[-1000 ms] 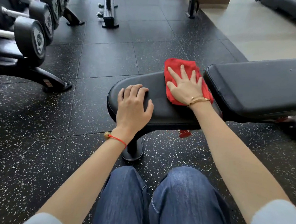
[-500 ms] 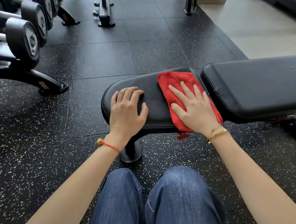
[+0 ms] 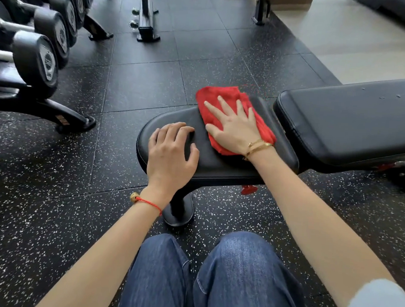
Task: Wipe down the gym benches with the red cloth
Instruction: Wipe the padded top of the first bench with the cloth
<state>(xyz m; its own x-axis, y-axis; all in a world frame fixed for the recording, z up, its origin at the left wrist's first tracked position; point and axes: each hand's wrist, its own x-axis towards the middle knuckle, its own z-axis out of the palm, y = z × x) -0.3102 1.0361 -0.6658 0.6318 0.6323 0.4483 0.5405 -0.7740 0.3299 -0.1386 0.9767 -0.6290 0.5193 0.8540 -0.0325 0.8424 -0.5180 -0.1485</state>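
A black padded gym bench stands in front of my knees. Its rounded seat pad (image 3: 217, 161) is nearest, and the long back pad (image 3: 356, 125) runs off to the right. A folded red cloth (image 3: 215, 99) lies across the far part of the seat pad. My right hand (image 3: 234, 126) presses flat on the cloth with fingers spread and straight. My left hand (image 3: 170, 153) rests on the left end of the seat pad, its fingers bent over the pad's far edge, holding nothing.
A rack of black dumbbells (image 3: 35, 55) fills the left side, its foot (image 3: 67, 120) reaching toward the bench. The bench's post and foot (image 3: 179, 211) stand just ahead of my knees. Another equipment frame (image 3: 146, 17) stands farther back on the speckled rubber floor. Pale flooring lies at the upper right.
My right hand slid the cloth toward me over the seat pad's near edge, then pushed it back to the far side. My left hand stayed on the pad's left end.
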